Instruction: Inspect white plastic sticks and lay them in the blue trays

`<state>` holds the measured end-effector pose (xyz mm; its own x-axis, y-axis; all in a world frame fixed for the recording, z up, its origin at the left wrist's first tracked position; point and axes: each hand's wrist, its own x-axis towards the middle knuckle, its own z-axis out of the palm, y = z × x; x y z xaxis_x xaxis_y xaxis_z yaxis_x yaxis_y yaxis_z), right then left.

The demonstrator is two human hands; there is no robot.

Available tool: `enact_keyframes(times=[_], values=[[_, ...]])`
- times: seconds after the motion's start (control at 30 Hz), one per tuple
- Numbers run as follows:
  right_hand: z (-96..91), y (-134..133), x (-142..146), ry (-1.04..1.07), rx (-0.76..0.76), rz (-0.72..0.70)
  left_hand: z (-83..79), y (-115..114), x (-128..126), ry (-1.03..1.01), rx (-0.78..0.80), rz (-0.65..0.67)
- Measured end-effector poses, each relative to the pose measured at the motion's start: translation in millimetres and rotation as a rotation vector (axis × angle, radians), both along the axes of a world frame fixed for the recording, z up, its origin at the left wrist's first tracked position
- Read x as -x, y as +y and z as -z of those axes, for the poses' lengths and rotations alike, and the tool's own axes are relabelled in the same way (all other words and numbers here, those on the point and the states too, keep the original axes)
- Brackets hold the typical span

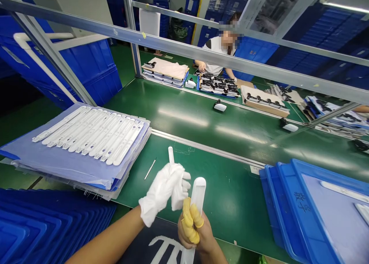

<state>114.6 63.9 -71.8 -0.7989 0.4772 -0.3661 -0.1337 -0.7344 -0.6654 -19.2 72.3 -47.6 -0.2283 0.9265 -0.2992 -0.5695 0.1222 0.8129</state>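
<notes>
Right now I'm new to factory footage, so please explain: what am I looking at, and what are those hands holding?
This is one picture from a camera worn on a person's head, looking down at their own hands. The left hand, in a white glove, grips a white rod-like piece. The right hand, with yellow finger cots, holds a long white plastic strip. On the green workbench lie blue sheets bearing more white strips, and a thin metal tool. A blue crate sits to the right. Beyond, a co-worker faces this way.
</notes>
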Motion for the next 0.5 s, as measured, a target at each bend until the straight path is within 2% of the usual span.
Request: enact_keyframes(times=[0.1, 0.2, 0.33, 0.43, 0.5], values=[[4.1, 0.8, -1.8, 0.104, 0.051, -0.018, -13.4, -6.8, 11.1, 0.000, -0.073, -0.041], [3.7, -2.5, -1.0, 0.178, 0.067, -0.048, -29.4, -13.7, 16.1, 0.091, -0.126, -0.064], [2.8, -6.5, -0.3, 0.146, 0.078, -0.046, -40.9, -20.8, 17.1, 0.138, -0.243, 0.007], [2.8, -9.1, 1.2, 0.098, 0.029, -0.046, -44.2, -20.1, 17.7, 0.368, -0.362, 0.115], [1.7, -9.8, 3.7, 0.028, -0.029, -0.041, -44.8, -14.2, 17.2, 0.479, -0.348, 0.075]])
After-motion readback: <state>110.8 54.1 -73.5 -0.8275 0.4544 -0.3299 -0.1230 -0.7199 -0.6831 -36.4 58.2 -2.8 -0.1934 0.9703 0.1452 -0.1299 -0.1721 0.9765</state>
